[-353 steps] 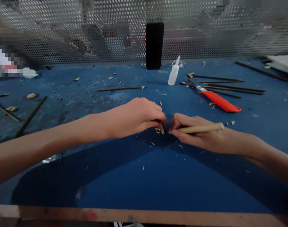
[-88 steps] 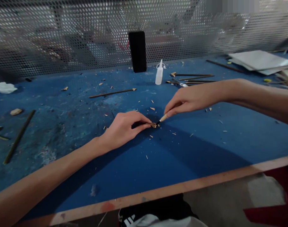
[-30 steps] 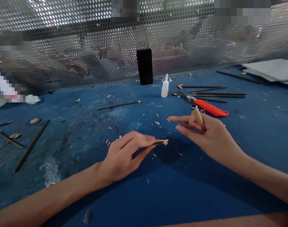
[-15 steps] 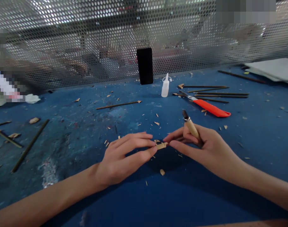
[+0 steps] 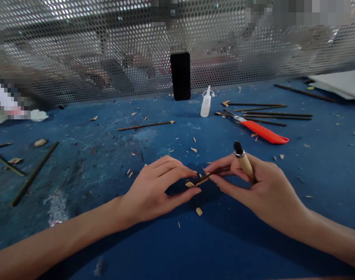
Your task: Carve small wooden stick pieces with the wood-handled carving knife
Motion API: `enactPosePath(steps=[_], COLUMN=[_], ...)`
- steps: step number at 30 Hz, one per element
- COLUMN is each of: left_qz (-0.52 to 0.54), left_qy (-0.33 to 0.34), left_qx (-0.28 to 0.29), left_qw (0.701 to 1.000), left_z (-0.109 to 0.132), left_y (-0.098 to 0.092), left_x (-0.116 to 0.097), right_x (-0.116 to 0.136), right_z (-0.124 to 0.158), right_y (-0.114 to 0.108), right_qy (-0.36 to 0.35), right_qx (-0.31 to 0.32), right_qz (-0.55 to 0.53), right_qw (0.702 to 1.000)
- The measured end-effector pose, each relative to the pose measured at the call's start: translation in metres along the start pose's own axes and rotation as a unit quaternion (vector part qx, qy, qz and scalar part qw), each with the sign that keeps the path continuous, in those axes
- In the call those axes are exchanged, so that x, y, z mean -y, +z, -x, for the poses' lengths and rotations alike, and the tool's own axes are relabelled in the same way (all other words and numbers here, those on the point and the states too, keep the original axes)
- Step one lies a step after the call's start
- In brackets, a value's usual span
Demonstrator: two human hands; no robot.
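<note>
My left hand (image 5: 157,186) and my right hand (image 5: 253,186) meet over the blue bench (image 5: 136,241). Between their fingertips is a small dark wood piece (image 5: 198,181) with pale cut ends; both thumbs and forefingers pinch it. My right hand also grips a wooden-handled carving knife (image 5: 243,163), blade end pointing up and away. A pale wood chip (image 5: 199,211) lies on the bench just below the hands.
A black block (image 5: 180,76) stands against the perforated metal screen. Near it are a small white glue bottle (image 5: 206,103), a red-handled knife (image 5: 260,131) and several thin dark sticks (image 5: 268,110). More sticks (image 5: 34,173) lie at left, white sheets (image 5: 341,83) at far right.
My right hand came in from the right and took hold of the wood piece that my left hand held. A chip dropped onto the bench. The knife handle swung more upright.
</note>
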State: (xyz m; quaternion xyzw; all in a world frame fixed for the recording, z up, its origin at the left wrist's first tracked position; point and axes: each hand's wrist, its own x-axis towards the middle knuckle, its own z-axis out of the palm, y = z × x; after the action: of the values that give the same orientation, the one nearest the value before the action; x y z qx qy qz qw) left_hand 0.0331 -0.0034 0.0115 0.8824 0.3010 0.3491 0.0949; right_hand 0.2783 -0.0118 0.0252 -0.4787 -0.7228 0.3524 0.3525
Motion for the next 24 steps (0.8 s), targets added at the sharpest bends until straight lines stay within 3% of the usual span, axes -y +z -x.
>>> enactPosePath(steps=[12, 19, 24], left_qz=[-0.023, 0.037, 0.102], left_qy=[0.025, -0.036, -0.115], left_qx=[-0.027, -0.017, -0.007], left_qw=[0.999, 0.999, 0.988], left_z=[0.0040, 0.0002, 0.0024], left_y=[0.0040, 0.0001, -0.0006], left_x=[0.0036, 0.0004, 0.0009], right_x=[0.0030, 0.0004, -0.0028], right_z=[0.0002, 0.0005, 0.0012], right_y=[-0.0001, 0.0001, 0.0010], right_qy=[0.006, 0.013, 0.022], right_qx=[-0.001, 0.001, 0.007], right_qz=[0.003, 0.000, -0.037], right_qw=[1.000, 1.000, 0.999])
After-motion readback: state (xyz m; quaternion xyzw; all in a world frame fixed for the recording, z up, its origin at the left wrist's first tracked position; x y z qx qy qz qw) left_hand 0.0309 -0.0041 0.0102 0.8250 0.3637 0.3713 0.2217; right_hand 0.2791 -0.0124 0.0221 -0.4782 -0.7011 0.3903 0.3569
